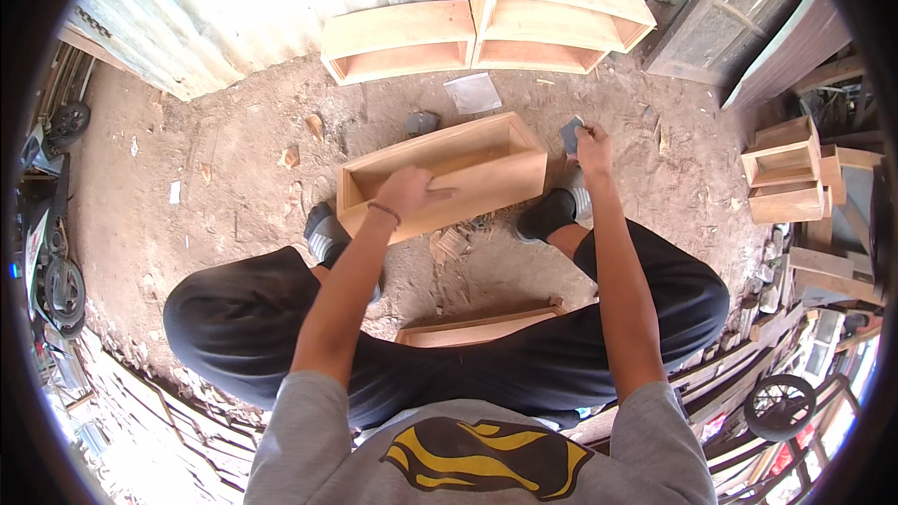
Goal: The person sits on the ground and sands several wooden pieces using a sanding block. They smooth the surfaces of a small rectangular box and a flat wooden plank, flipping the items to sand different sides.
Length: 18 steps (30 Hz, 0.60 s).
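Observation:
A pale wooden open-fronted box rests tilted on the dirt floor between my feet, its hollow side facing up and away. Across the rim of its near wall lies my left hand, slightly blurred, with a finger stretched along the outer face; it holds no separate object. My right hand is raised just beyond the box's right end, pinching a small dark grey piece of sandpaper. Below, another wooden box shows partly under my seated legs.
Two similar wooden boxes stand against corrugated metal sheeting. A clear plastic bag and a dark cup-like object lie beyond the box. Smaller wooden boxes are stacked right, near scrap timber. A motorbike stands left.

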Each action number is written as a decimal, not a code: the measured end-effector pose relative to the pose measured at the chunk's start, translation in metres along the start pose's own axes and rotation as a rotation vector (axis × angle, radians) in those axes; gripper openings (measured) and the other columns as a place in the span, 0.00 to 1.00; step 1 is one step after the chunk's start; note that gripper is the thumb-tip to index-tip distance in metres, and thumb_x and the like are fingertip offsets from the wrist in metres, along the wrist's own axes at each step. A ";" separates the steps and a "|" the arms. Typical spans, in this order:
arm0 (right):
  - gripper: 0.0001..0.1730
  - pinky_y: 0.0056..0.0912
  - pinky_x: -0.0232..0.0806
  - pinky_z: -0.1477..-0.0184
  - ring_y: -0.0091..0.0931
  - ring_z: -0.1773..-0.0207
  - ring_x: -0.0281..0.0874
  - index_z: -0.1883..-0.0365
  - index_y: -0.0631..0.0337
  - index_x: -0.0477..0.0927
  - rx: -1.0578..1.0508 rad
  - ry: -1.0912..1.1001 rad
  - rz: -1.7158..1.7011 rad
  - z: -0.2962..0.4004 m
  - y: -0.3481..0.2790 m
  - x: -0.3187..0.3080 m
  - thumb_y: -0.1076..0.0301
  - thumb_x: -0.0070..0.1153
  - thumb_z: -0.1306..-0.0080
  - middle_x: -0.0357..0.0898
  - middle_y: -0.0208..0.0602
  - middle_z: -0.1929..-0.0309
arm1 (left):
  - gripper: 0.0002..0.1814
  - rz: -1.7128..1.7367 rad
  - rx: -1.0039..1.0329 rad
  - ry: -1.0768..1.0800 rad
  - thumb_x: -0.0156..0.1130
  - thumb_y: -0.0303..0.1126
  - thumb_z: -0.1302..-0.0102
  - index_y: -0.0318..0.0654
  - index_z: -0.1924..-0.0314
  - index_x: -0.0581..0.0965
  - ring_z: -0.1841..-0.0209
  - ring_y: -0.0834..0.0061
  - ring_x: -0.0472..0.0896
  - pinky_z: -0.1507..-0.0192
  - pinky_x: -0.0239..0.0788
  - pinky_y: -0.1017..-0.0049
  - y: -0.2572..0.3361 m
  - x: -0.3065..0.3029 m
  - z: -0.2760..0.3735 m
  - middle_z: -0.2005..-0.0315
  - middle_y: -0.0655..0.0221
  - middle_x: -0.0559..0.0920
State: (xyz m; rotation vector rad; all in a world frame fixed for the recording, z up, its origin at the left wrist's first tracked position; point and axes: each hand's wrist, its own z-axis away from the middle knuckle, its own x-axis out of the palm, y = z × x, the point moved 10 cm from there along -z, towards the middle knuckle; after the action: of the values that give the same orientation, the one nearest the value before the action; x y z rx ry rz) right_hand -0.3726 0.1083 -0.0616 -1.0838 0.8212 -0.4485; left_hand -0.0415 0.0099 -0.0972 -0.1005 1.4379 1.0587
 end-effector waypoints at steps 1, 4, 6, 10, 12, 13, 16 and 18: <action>0.13 0.27 0.70 0.68 0.22 0.70 0.76 0.54 0.64 0.77 -0.015 0.001 -0.002 -0.002 0.004 -0.002 0.68 0.53 0.35 0.80 0.31 0.66 | 0.40 0.032 -0.044 -0.048 0.58 0.69 0.45 0.29 0.74 0.79 0.67 0.52 0.81 0.61 0.71 0.60 0.000 -0.011 -0.003 0.74 0.48 0.81; 0.14 0.30 0.71 0.66 0.25 0.71 0.79 0.54 0.64 0.77 -0.295 0.056 0.243 0.003 -0.010 0.002 0.68 0.52 0.36 0.82 0.37 0.68 | 0.43 0.251 -0.146 -0.208 0.58 0.69 0.46 0.25 0.68 0.80 0.62 0.53 0.82 0.59 0.71 0.62 -0.001 -0.023 -0.004 0.69 0.45 0.82; 0.14 0.38 0.71 0.63 0.37 0.65 0.80 0.56 0.65 0.77 -0.422 0.108 0.373 0.020 -0.014 0.013 0.67 0.52 0.37 0.82 0.45 0.67 | 0.43 0.185 -0.203 -0.236 0.58 0.69 0.46 0.24 0.65 0.81 0.59 0.53 0.82 0.57 0.71 0.62 -0.012 -0.014 -0.005 0.66 0.44 0.82; 0.12 0.45 0.72 0.59 0.48 0.62 0.79 0.54 0.62 0.74 -0.466 -0.013 0.667 0.079 -0.021 0.064 0.69 0.50 0.36 0.81 0.50 0.65 | 0.42 0.162 -0.193 -0.047 0.57 0.69 0.45 0.27 0.62 0.81 0.59 0.51 0.82 0.56 0.71 0.61 -0.044 0.001 0.006 0.66 0.44 0.82; 0.10 0.45 0.72 0.60 0.48 0.66 0.79 0.55 0.61 0.73 -0.556 -0.125 0.882 0.098 -0.009 0.091 0.69 0.49 0.33 0.79 0.52 0.71 | 0.39 0.125 -0.225 -0.054 0.56 0.67 0.43 0.29 0.61 0.81 0.60 0.50 0.82 0.57 0.72 0.61 -0.061 0.005 0.001 0.67 0.45 0.82; 0.10 0.46 0.72 0.59 0.48 0.64 0.79 0.54 0.61 0.72 -0.654 -0.140 0.841 0.112 -0.009 0.098 0.70 0.48 0.33 0.79 0.53 0.69 | 0.37 0.109 -0.245 -0.060 0.56 0.66 0.41 0.31 0.61 0.81 0.61 0.49 0.82 0.57 0.72 0.61 -0.062 0.006 0.001 0.68 0.46 0.82; 0.16 0.43 0.70 0.47 0.46 0.43 0.71 0.50 0.65 0.72 -0.719 -0.273 0.735 0.140 -0.006 0.122 0.77 0.44 0.37 0.76 0.51 0.49 | 0.32 0.115 -0.241 -0.003 0.52 0.60 0.36 0.35 0.54 0.79 0.52 0.50 0.78 0.50 0.67 0.54 -0.043 -0.011 0.008 0.56 0.47 0.81; 0.19 0.45 0.65 0.41 0.47 0.38 0.66 0.46 0.67 0.70 -0.782 -0.203 0.750 0.146 0.002 0.132 0.73 0.44 0.36 0.71 0.53 0.43 | 0.31 -0.044 -0.145 0.245 0.50 0.57 0.35 0.37 0.46 0.74 0.41 0.51 0.70 0.42 0.56 0.48 -0.036 -0.010 0.024 0.45 0.48 0.73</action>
State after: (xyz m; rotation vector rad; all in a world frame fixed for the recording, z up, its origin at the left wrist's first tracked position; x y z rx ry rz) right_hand -0.1770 0.1055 -0.0786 -1.3842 1.1783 0.6616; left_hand 0.0011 -0.0008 -0.1030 -0.3755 1.5677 1.1439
